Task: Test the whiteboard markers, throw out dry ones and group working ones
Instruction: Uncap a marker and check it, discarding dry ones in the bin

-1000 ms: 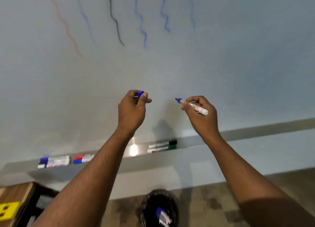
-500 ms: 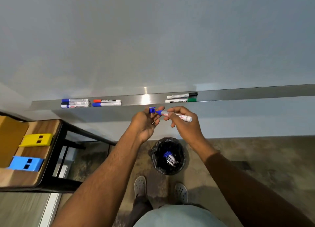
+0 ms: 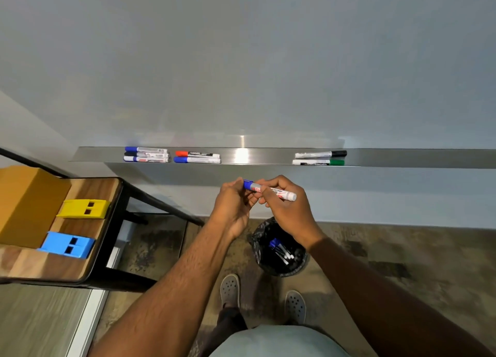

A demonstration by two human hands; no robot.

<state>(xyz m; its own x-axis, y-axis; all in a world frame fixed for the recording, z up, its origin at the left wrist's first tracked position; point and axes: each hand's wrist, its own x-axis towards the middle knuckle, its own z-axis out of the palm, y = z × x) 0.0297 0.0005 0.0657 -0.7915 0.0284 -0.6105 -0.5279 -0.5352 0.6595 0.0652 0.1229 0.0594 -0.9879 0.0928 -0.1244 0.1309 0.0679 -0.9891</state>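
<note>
We look down past a whiteboard [image 3: 241, 61] that fills the upper half of the view, its surface bare where we can see it. Along its lower edge runs a metal tray [image 3: 402, 158]. At the left, a wooden tabletop [image 3: 88, 187] on a black frame carries a brown cardboard box [image 3: 24, 203] near its far left edge, a yellow block [image 3: 83, 209] just beside the box, and a blue block [image 3: 67, 245] closer to the near edge. On the floor [image 3: 402, 249] below the hands stands a black bin [image 3: 279, 249] lined with a dark bag, with several markers lying inside it; our two grey shoes [image 3: 230, 289] are just short of it. On the tray, toward its left end, lies a cluster of three markers [image 3: 146, 154] with blue and dark caps, and just beside them a red-capped marker [image 3: 197, 154] above a blue-capped one [image 3: 197, 160]. Well apart, toward the right, a black-capped marker [image 3: 320, 154] lies above a green-capped one [image 3: 318, 162]. Our hands meet above the bin, in front of the tray's front edge. The right hand [image 3: 287, 211] pinches the white barrel of a blue marker [image 3: 271, 190], which is held level, and the left hand [image 3: 233, 206] curls its fingertips around the blue cap end. We cannot tell whether the cap is fully seated.
</note>
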